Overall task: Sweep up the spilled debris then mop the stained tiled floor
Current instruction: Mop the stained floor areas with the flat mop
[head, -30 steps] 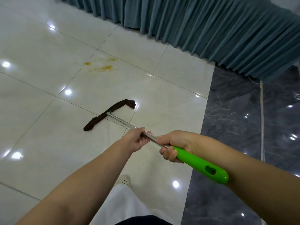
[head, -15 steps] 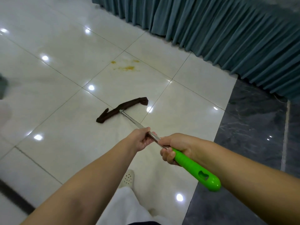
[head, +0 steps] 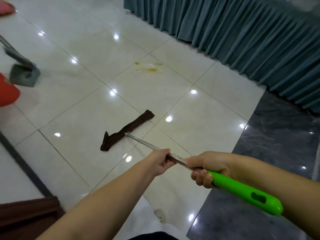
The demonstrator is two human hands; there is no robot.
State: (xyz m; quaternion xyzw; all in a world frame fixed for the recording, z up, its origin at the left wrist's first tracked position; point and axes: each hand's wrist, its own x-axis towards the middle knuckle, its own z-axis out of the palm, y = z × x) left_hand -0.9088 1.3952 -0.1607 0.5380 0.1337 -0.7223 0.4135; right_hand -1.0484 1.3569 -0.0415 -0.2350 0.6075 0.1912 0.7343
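**Head view: mop grounded short of the stain, both hands on the shaft**

1. Grip state. My left hand (head: pixel 160 162) is curled round the metal shaft (head: pixel 145 143) of the mop, forward of my right hand (head: pixel 207 168). The right hand is wrapped where the shaft meets the green handle (head: pixel 245 193). The 2 hands sit close together on the shaft but do not touch.

2. Working end. The brown mop head (head: pixel 127 129) lies flat on the pale tiled floor (head: pixel 72 108), well ahead of the left hand. Its near end is folded to a point.

3. Target. The yellow stain (head: pixel 149 68) lies beyond the mop head, well apart from it, near the teal curtain (head: pixel 242 40). I judge the mopping pass over the stain is not yet begun.

4. Other items. A grey dustpan (head: pixel 24 75) sits far off to the left of the left hand, beside a red object (head: pixel 7 92) I cannot identify.

5. Hazards, as I judge them:
- The folded cloth may bunch further under a forward push, leaving streaks instead of lifting the stain.
- The 2 hands being close together gives weak leverage, so the head could twist or skate sideways.
- An overlong stroke could drag wet residue into the curtain hem.
- The glossy tile may be slippery once wet underfoot.
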